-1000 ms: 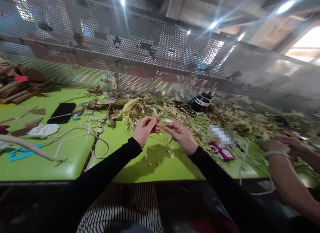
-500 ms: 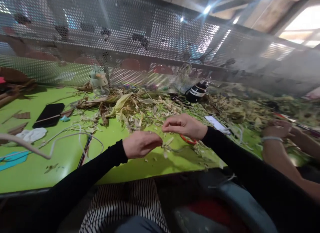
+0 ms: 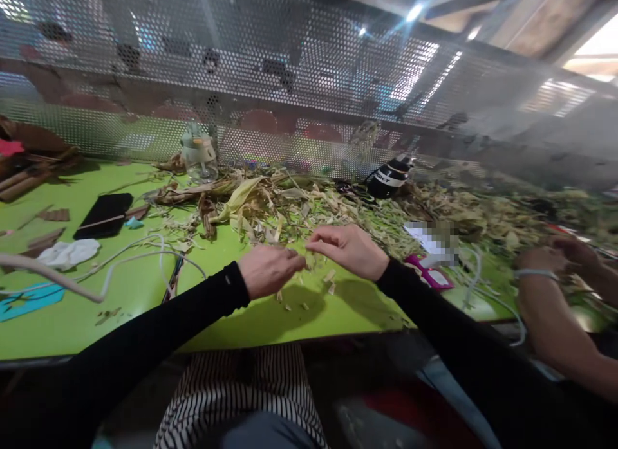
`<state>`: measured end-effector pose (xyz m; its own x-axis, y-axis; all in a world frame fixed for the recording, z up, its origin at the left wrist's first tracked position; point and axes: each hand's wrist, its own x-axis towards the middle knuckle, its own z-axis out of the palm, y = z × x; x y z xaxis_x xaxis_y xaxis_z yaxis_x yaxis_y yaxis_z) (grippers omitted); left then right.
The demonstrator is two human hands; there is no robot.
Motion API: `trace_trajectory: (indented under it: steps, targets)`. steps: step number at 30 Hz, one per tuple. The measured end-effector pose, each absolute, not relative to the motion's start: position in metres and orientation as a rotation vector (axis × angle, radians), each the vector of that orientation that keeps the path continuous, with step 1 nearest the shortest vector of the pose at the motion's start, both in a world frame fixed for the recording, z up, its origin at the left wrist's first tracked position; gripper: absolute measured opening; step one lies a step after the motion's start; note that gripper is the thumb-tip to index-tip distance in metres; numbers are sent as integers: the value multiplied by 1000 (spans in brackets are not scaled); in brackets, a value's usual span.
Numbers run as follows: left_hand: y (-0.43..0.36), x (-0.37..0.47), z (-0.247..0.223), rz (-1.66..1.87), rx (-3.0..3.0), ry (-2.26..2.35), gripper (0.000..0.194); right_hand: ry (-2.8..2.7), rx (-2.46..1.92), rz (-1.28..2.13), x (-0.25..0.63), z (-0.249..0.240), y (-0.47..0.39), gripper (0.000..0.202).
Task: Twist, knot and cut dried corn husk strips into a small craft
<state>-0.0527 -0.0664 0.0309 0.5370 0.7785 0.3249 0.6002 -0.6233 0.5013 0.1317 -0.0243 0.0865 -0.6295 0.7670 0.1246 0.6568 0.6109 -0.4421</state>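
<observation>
My left hand [image 3: 271, 270] is closed over the green tabletop, palm down, its fingertips pinched together. Close beside it, my right hand [image 3: 351, 251] is also pinched, thumb against forefinger. The two sets of fingertips almost meet. Whatever lies between them is too small and blurred to name. Pale plant scraps [image 3: 330, 282] lie or hang just below the fingers. Behind the hands spreads a heap of dry shreds and leaves, with a yellow-green corn husk [image 3: 241, 199] on top.
A black phone [image 3: 104, 216], white cables and a crumpled white tissue [image 3: 70, 253] lie left. At the back stand a clear bottle [image 3: 199, 156] and a black bottle [image 3: 389, 177] before a perforated metal screen [image 3: 290, 114]. A magenta device [image 3: 432, 275] and another person's forearms [image 3: 545, 301] are at right.
My hands have shifted slightly left and come closer together. The orange-red loop and green strip under my right hand no longer show. The magenta device has come into sight beside my right sleeve.
</observation>
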Motion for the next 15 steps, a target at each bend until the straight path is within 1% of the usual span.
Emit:
trace_trajectory:
  steps: [2,3,4,5,7,9,11,13,14,15]
  targets:
    - [-79,-55,40,889,2268,879,15,-2461,-1036,1134,138,88,-17,32]
    - [-81,-56,43,963,2093,807,18,-2324,-1017,1334,137,82,-18,35]
    - [-81,-55,46,1057,1909,781,23,-2154,-1013,1438,134,72,-21,38]
    - [-77,-54,46,1138,1774,803,25,-1985,-1037,1457,128,60,-26,40]
    - [-63,-51,44,1258,1716,1005,23,-1745,-1078,1349,113,33,-39,37]
    - [-47,-48,37,1273,1918,1338,17,-1626,-1146,1069,100,17,-49,32]
    - [-37,-48,31,1113,2108,1565,11,-1818,-1196,731,94,18,-51,27]
    - [-36,-52,29,939,2186,1612,10,-2098,-1253,416,99,34,-45,23]
    - [-39,-55,31,870,2186,1544,10,-2222,-1264,355,104,45,-39,21]
    - [-43,-59,33,828,2163,1426,11,-2331,-1243,418,110,56,-33,20]
